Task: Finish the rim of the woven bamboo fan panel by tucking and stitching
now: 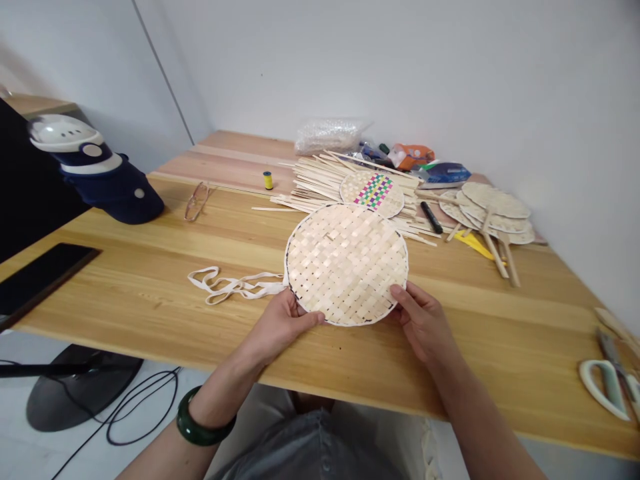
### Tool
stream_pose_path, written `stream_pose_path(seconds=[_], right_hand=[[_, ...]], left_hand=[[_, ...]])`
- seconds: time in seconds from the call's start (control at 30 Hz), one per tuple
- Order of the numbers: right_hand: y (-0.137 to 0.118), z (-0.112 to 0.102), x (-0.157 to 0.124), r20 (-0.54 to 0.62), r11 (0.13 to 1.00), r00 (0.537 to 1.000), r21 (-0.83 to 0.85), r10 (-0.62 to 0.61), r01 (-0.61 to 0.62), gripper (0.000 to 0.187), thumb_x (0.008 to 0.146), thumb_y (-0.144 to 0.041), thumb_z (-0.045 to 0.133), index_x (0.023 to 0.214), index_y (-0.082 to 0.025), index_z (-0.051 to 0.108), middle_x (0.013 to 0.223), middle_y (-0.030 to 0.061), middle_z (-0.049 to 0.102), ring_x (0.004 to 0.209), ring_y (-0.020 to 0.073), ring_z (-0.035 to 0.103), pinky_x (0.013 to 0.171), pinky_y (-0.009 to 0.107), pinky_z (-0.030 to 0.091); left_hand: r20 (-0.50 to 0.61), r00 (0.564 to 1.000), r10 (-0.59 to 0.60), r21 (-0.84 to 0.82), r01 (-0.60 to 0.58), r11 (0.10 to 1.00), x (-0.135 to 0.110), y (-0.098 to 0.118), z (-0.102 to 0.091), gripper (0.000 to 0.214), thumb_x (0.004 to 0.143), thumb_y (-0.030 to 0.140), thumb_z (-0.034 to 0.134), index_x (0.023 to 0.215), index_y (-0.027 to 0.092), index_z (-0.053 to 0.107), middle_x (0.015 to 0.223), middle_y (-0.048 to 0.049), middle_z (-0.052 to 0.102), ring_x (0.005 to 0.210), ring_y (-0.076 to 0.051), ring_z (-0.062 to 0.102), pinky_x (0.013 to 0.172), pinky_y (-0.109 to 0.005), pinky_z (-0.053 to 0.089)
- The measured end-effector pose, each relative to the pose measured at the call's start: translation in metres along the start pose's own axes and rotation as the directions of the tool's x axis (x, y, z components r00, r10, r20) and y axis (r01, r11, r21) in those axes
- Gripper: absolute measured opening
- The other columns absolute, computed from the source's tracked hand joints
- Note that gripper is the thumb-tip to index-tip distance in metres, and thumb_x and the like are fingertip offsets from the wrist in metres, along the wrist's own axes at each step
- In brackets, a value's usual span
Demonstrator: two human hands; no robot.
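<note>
A round woven fan panel (347, 263) of pale flat strips is held up over the near side of the table, its rim bound with white tape. My left hand (290, 317) grips its lower left edge, thumb on the front. At the lower right edge my right hand (420, 317) pinches the rim between thumb and fingers, which are partly hidden behind it. A loose length of white tape (235, 287) trails from the panel's left side across the wood. Behind the panel lies another round woven piece (373, 192) with pink, green and yellow strips.
Bundled pale strips (315, 180) lie at the back, near a yellow thread spool (268, 181) and a black marker (431, 218). Finished fans (495, 210) are stacked at right. Scissors (610, 380) rest at the right edge. Glasses (197, 202) and a dark blue device (110, 180) stand left.
</note>
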State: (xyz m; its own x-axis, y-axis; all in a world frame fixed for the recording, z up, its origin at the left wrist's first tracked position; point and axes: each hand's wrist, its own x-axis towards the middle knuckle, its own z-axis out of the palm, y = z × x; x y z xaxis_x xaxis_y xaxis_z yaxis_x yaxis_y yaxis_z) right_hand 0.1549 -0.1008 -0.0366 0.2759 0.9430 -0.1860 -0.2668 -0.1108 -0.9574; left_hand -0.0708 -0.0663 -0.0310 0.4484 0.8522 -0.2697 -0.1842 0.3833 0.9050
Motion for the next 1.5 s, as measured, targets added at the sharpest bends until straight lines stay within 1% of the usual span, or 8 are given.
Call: stream_pose_path(seconds=[0.17, 0.33, 0.63, 0.83, 1.0, 1.1, 1.23, 1.5], right_hand=[[-0.001, 0.000, -0.001, 0.025, 0.999, 1.000, 0.045, 0.001, -0.002, 0.027, 0.072, -0.043, 0.077, 0.091, -0.024, 0.075, 0.101, 0.0039, 0.074, 0.091, 0.0263, 0.066, 0.078, 0.039, 0.055], [0.000, -0.002, -0.001, 0.001, 0.999, 1.000, 0.032, -0.015, 0.015, 0.032, 0.070, -0.041, 0.079, 0.098, -0.025, 0.075, 0.108, 0.0036, 0.072, 0.100, 0.0271, 0.064, 0.087, 0.041, 0.052], [0.002, -0.002, 0.001, 0.002, 0.999, 1.000, 0.041, -0.013, 0.013, 0.032, 0.068, -0.042, 0.080, 0.096, -0.026, 0.075, 0.104, 0.0035, 0.074, 0.092, 0.0257, 0.064, 0.083, 0.039, 0.052], [0.001, -0.002, 0.001, 0.012, 0.998, 1.000, 0.067, -0.001, 0.000, 0.033, 0.067, -0.039, 0.081, 0.096, -0.025, 0.075, 0.102, 0.0031, 0.074, 0.092, 0.0259, 0.065, 0.083, 0.040, 0.053], [0.000, -0.003, 0.002, -0.049, 0.992, 0.999, 0.122, -0.016, 0.022, 0.032, 0.066, -0.038, 0.083, 0.095, -0.026, 0.075, 0.101, 0.0016, 0.074, 0.095, 0.0258, 0.065, 0.086, 0.040, 0.053], [-0.002, -0.003, 0.002, -0.067, 0.988, 0.997, 0.150, -0.027, 0.037, 0.032, 0.066, -0.036, 0.083, 0.096, -0.027, 0.075, 0.103, 0.0004, 0.074, 0.097, 0.0235, 0.064, 0.084, 0.035, 0.054], [-0.003, -0.002, 0.001, -0.094, 0.982, 0.994, 0.176, -0.048, 0.064, 0.035, 0.065, -0.034, 0.083, 0.098, -0.026, 0.075, 0.107, 0.0010, 0.073, 0.096, 0.0227, 0.064, 0.078, 0.032, 0.054], [-0.001, -0.003, -0.001, -0.064, 0.986, 0.996, 0.154, -0.059, 0.068, 0.032, 0.065, -0.039, 0.083, 0.093, -0.024, 0.076, 0.098, 0.0024, 0.075, 0.085, 0.0220, 0.065, 0.072, 0.032, 0.054]], left_hand=[[-0.018, 0.999, 0.029, 0.019, -0.028, 0.999, 0.002, -0.001, 0.000, 0.046, 0.066, 0.023, 0.080, 0.107, 0.017, 0.061, 0.105, -0.0096, 0.074, 0.098, -0.028, 0.068, 0.085, -0.039, 0.051], [0.006, 1.000, 0.028, 0.016, -0.028, 0.999, 0.002, -0.005, -0.001, 0.042, 0.068, 0.026, 0.078, 0.105, 0.017, 0.062, 0.106, -0.0099, 0.073, 0.096, -0.028, 0.068, 0.086, -0.040, 0.051], [0.018, 1.000, 0.013, 0.051, -0.014, 0.999, 0.003, -0.006, 0.001, 0.051, 0.068, 0.026, 0.079, 0.111, 0.017, 0.055, 0.107, -0.0119, 0.072, 0.108, -0.031, 0.064, 0.086, -0.040, 0.052], [-0.044, 0.998, 0.039, 0.075, -0.036, 0.997, 0.001, -0.003, 0.001, 0.038, 0.069, 0.024, 0.078, 0.101, 0.017, 0.059, 0.099, -0.0087, 0.074, 0.088, -0.025, 0.069, 0.078, -0.036, 0.053], [0.086, 0.992, 0.092, -0.093, -0.084, 0.992, 0.001, 0.001, 0.002, 0.039, 0.077, 0.023, 0.070, 0.114, 0.017, 0.060, 0.112, -0.0094, 0.071, 0.105, -0.025, 0.065, 0.092, -0.039, 0.050], [0.126, 0.986, 0.106, -0.132, -0.089, 0.987, -0.001, 0.004, 0.007, 0.040, 0.076, 0.019, 0.072, 0.115, 0.017, 0.061, 0.112, -0.0098, 0.071, 0.104, -0.024, 0.065, 0.094, -0.039, 0.050], [0.084, 0.989, 0.120, -0.147, -0.107, 0.983, -0.002, 0.003, 0.015, 0.042, 0.072, 0.016, 0.077, 0.111, 0.015, 0.062, 0.108, -0.0098, 0.073, 0.096, -0.021, 0.068, 0.090, -0.033, 0.052], [-0.087, 0.979, 0.182, -0.086, -0.190, 0.978, 0.001, -0.008, 0.017, 0.040, 0.071, 0.024, 0.079, 0.106, 0.014, 0.063, 0.105, -0.0103, 0.074, 0.092, -0.022, 0.070, 0.078, -0.029, 0.056]])
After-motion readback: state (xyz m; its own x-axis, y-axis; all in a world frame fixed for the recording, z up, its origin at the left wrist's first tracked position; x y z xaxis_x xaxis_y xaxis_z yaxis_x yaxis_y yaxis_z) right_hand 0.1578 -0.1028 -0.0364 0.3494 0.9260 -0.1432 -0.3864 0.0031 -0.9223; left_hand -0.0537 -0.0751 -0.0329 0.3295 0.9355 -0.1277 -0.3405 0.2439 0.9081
